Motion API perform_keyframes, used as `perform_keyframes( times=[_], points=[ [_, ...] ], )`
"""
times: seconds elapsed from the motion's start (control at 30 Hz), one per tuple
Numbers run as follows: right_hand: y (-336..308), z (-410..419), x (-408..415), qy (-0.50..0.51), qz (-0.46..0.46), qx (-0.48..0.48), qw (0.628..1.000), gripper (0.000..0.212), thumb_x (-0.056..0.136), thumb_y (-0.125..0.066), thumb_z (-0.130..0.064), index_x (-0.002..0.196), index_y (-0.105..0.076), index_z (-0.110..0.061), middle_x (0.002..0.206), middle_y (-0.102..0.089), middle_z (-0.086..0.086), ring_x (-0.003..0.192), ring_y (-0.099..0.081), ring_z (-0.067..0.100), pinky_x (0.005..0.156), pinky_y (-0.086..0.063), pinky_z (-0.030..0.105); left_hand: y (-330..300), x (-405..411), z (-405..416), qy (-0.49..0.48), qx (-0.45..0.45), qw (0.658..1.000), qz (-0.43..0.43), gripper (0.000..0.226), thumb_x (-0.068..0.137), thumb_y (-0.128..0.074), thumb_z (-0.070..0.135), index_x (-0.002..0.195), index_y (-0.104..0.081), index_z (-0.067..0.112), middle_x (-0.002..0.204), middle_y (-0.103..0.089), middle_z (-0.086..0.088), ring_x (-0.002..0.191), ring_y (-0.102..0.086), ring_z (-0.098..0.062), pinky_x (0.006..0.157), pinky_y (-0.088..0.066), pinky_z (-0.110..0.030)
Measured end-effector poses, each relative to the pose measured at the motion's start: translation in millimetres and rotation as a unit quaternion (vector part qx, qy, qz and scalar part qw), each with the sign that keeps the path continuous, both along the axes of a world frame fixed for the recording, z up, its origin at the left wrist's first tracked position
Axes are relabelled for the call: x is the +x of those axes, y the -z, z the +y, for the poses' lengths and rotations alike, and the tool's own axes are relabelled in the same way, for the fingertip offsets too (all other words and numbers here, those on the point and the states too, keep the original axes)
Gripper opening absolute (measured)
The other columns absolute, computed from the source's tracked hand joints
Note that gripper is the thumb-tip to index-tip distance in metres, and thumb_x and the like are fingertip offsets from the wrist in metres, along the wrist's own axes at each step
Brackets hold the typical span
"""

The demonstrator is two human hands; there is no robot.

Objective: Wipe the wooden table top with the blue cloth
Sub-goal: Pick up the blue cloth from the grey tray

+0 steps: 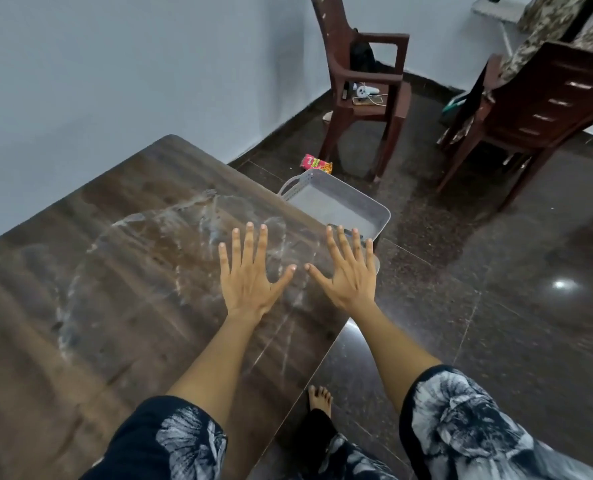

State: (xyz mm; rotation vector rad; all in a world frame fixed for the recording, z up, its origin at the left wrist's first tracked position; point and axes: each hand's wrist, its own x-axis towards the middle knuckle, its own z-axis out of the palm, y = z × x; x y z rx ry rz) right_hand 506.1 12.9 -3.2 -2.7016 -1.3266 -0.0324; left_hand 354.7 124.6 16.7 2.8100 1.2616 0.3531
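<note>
Both hands, left (250, 271) and right (350, 275), hover spread and empty above the bench's (80, 271) right edge, streaks lying leftward, no cloth visible.

I see dim, soft indoor light, a bright glare spot on the polished floor (560, 284), and wide-angle bending toward the edges.

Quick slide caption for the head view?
Both hands, left and right, spread open above the smeared wooden table; no cloth visible.
</note>
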Motion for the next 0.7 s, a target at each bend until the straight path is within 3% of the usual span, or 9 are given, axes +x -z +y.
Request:
perform_keyframes(
  times=[0.3, 0.53, 0.63, 0.7],
  points=[
    [20, 46, 136, 0.035, 0.025, -0.033, 0.999, 0.086, 0.081, -0.004, -0.077, 0.151, 0.003, -0.028, 0.160, -0.005, -0.001, 0.147, 0.008, 0.024, 0.115, 0.017, 0.044, 14, 154, 46, 0.032, -0.034, 0.999, 0.009, 0.084, 0.080, -0.013, 0.073, 0.147, 0.002, 0.022, 0.155, -0.008, -0.007, 0.143, -0.003, -0.024, 0.111, 0.013, -0.041],
    [78, 86, 223, 0.039, 0.066, -0.074, 0.994, 0.088, 0.078, 0.003, -0.076, 0.151, 0.006, -0.025, 0.160, -0.008, 0.001, 0.147, 0.006, 0.026, 0.115, 0.015, 0.046, 67, 266, 104, 0.053, -0.099, 0.990, 0.083, 0.076, 0.090, -0.028, 0.061, 0.146, -0.012, 0.012, 0.151, -0.023, -0.013, 0.141, -0.014, -0.027, 0.116, -0.005, -0.041],
    [110, 96, 243, 0.033, 0.093, -0.115, 0.988, 0.085, 0.082, 0.002, -0.074, 0.151, 0.008, -0.024, 0.159, -0.011, 0.002, 0.147, 0.004, 0.027, 0.113, 0.017, 0.047, 97, 296, 122, 0.047, -0.177, 0.969, 0.167, 0.069, 0.092, -0.038, 0.052, 0.142, -0.022, 0.008, 0.144, -0.033, -0.015, 0.134, -0.029, -0.031, 0.110, -0.022, -0.043],
    [133, 102, 251, 0.021, 0.112, -0.158, 0.981, 0.077, 0.091, -0.010, -0.068, 0.151, 0.007, -0.023, 0.159, -0.013, 0.002, 0.147, 0.003, 0.028, 0.114, 0.015, 0.049, 120, 311, 130, 0.033, -0.242, 0.941, 0.234, 0.063, 0.092, -0.042, 0.048, 0.139, -0.027, 0.007, 0.143, -0.033, -0.015, 0.128, -0.036, -0.033, 0.101, -0.032, -0.044]
  ],
)
